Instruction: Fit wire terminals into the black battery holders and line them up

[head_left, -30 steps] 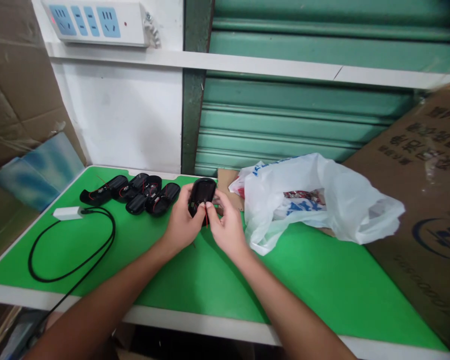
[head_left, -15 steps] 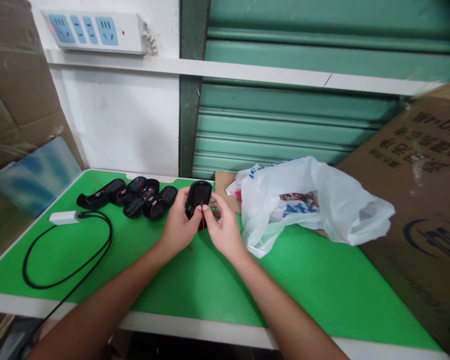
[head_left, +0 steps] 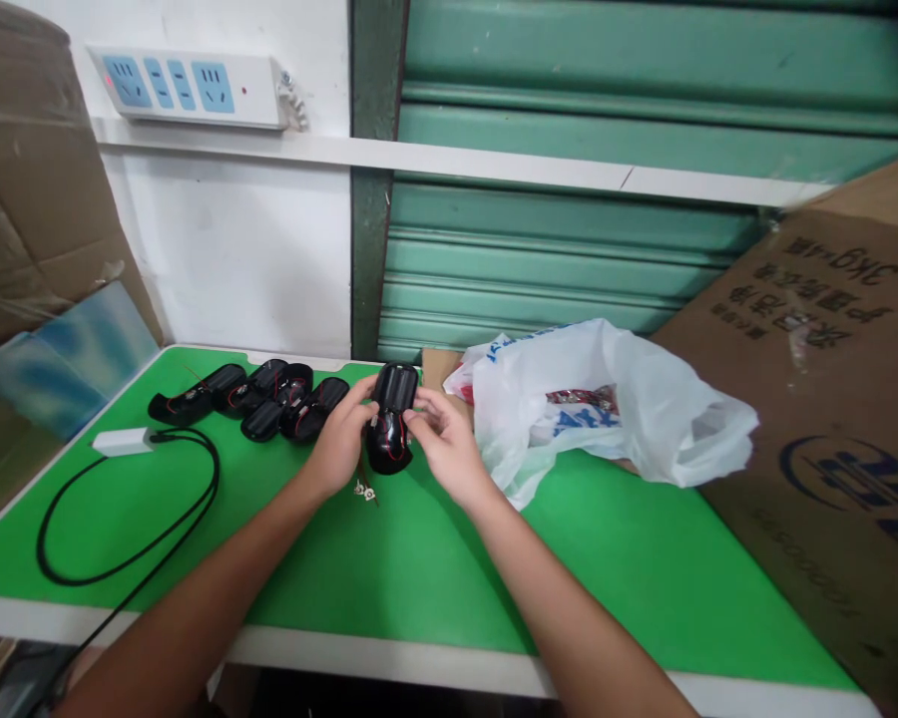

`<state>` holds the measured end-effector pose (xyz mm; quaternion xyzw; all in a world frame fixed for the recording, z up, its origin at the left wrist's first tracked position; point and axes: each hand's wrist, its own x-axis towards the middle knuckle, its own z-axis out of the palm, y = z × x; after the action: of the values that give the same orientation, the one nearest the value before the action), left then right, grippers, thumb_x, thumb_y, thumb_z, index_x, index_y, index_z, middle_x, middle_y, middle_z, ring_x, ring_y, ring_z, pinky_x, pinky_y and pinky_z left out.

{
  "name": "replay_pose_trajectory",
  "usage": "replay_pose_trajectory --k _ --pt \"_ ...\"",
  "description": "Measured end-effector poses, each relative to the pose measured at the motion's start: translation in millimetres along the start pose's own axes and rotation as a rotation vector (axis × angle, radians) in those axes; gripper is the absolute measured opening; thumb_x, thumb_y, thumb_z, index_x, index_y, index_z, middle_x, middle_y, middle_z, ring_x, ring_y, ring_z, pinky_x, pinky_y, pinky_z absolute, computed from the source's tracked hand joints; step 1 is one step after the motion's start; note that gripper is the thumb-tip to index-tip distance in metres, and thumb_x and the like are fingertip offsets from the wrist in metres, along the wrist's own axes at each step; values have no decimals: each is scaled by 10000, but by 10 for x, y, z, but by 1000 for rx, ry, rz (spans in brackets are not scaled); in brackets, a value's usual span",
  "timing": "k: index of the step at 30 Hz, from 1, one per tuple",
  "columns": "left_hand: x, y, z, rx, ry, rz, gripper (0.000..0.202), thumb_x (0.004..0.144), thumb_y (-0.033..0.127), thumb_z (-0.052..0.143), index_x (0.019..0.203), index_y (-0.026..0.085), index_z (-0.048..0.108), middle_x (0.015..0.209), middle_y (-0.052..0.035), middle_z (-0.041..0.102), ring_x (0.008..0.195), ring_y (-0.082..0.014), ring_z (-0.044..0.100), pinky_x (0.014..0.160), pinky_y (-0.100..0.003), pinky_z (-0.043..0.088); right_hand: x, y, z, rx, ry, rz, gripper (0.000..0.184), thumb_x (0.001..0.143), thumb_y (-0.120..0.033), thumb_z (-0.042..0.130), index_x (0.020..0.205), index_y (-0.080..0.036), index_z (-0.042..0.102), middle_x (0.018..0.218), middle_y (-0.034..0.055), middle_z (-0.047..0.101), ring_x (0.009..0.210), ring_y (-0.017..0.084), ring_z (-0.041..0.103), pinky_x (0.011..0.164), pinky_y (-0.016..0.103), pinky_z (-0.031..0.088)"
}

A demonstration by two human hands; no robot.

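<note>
Both hands hold one black plastic shell (head_left: 391, 419) with red wires inside, just above the green table mat (head_left: 389, 558). My left hand (head_left: 342, 442) grips its left side with curled fingers. My right hand (head_left: 445, 446) pinches its upper right edge between thumb and fingers. A small loose part on thin wires (head_left: 363, 489) dangles below the shell by my left wrist. Several similar black shells (head_left: 258, 399) lie in a row to the left on the mat.
A white plastic bag (head_left: 599, 409) with packets sits right of my hands. A large cardboard box (head_left: 830, 399) leans at the right. A black cable (head_left: 120, 519) loops from a white adapter (head_left: 120, 441) at left. A power strip (head_left: 195, 88) hangs on the wall.
The shell has tilted so its open inside faces me, and my hands have spread to its sides. The small wired part now hangs out below it. The view has shifted slightly.
</note>
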<state>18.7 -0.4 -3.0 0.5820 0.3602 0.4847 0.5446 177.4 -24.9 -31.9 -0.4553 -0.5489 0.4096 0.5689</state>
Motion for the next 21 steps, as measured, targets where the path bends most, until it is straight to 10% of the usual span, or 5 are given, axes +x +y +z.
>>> replay_pose_trajectory --k 6,21 --pt "-8 -22 68 -325 -52 -312 595 854 716 626 1129 197 720 1083 -84 782 1163 -334 695 955 -457 589 -68 -67 81 94 -20 27 335 863 -447 664 1115 -272 529 937 21 747 775 196 700 680 320 561" --pt "-75 108 120 -457 96 -568 406 885 520 727 994 130 758 860 -62 775 774 -200 706 727 -282 522 -113 -294 -40 -584 50 -463 91 884 -160 636 895 -235 685 1002 57 644 961 225 635 844 373 542"
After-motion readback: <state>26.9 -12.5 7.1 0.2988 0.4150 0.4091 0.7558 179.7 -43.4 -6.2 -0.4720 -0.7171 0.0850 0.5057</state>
